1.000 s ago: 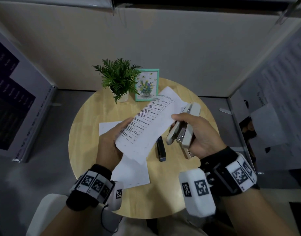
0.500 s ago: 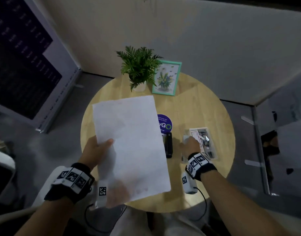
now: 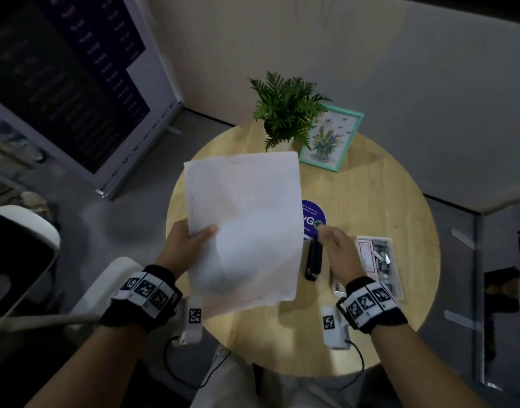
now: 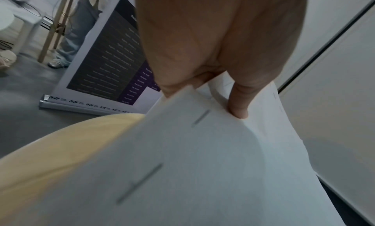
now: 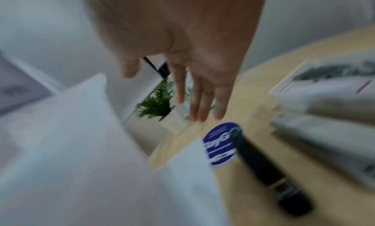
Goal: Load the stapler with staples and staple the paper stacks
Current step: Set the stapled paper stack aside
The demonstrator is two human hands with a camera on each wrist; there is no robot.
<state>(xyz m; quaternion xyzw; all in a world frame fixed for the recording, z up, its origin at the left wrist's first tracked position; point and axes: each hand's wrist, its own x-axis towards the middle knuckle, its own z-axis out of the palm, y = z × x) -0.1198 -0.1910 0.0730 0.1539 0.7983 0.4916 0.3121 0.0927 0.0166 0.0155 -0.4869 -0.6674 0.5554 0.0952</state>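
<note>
My left hand (image 3: 194, 240) pinches a white paper stack (image 3: 244, 228) at its left edge, thumb on top, and holds it blank side up over the round wooden table (image 3: 370, 201). Two staples (image 4: 201, 118) show along that edge in the left wrist view, by my left hand (image 4: 205, 99). My right hand (image 3: 326, 235) hovers open and empty just right of the paper, fingers straight (image 5: 198, 107). Below it lie a black stapler (image 3: 313, 259) and a beige stapler (image 3: 336, 285), the beige one mostly hidden under my wrist but seen in the right wrist view (image 5: 324, 141).
A clear box of staples (image 3: 379, 260) lies right of the staplers. A round blue sticker (image 3: 313, 216) is on the table centre. A potted plant (image 3: 288, 110) and a framed picture (image 3: 331, 136) stand at the far edge. A banner (image 3: 61, 69) stands at left.
A second ago my right hand held the beige stapler at the printed paper. The stapler now lies on the table, the paper is turned blank side up, and my right hand has lifted toward it.
</note>
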